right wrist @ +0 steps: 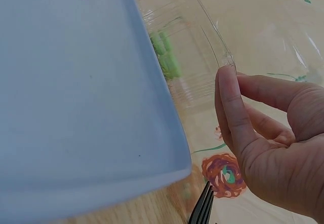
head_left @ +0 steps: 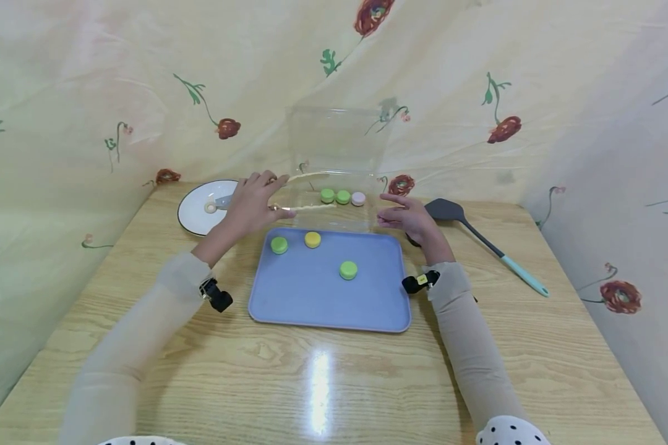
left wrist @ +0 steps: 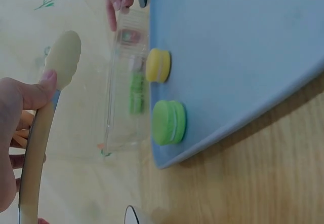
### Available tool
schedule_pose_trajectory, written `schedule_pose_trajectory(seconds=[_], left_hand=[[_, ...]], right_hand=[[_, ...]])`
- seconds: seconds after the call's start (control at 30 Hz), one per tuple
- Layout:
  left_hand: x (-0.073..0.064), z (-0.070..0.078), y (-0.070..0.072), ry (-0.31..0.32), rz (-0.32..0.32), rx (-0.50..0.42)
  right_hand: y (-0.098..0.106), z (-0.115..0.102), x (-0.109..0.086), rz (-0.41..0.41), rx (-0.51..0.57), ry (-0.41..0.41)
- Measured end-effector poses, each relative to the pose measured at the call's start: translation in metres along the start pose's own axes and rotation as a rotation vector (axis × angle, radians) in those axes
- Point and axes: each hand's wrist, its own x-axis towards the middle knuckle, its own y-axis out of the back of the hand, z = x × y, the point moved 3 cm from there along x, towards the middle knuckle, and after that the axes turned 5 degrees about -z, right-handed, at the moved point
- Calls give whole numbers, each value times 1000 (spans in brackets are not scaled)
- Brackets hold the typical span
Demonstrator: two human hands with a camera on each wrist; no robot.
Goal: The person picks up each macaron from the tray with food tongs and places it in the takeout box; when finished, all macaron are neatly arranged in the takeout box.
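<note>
My left hand (head_left: 252,205) grips a pair of tongs (left wrist: 38,158) with cream-coloured tips. The tips are spread apart, with nothing between them, over the left part of a clear plastic container (head_left: 334,224). Its clear lid (head_left: 339,133) stands raised against the backdrop. Inside lie two green macarons (head_left: 342,197) and a pink macaron (head_left: 358,198) in a row. At the container's right end, my right hand (right wrist: 273,127) pinches the clear plastic edge between thumb and fingers. A blue tray (head_left: 312,296) in front carries a yellow macaron (head_left: 312,240) and two green macarons (head_left: 348,270).
Behind my left hand is a white dark-rimmed plate (head_left: 192,210) with a grey-handled utensil on it. A dark spatula (head_left: 481,240) with a mint handle end lies to the right. Beside the tray's right corner shows a black fork (right wrist: 202,206). Flowered cloth hangs behind the wooden table.
</note>
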Motion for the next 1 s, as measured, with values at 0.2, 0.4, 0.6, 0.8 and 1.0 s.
schedule_pose_trajectory(seconds=[0.2, 0.4, 0.6, 0.8, 1.0], left_hand=[[-16, 11, -5, -57, -20, 9], [-29, 24, -11, -124, -96, 15], [-37, 29, -25, -195, -155, 6], [-41, 32, -35, -239, -192, 5], [-45, 37, -42, -286, -231, 10]], right_hand=[[0, 0, 0, -11, 4, -3], [0, -2, -1, -18, 9, -5], [1, -1, 0, -15, -2, -9], [0, 0, 1, -8, 2, -2], [0, 1, 1, 2, 1, 0]])
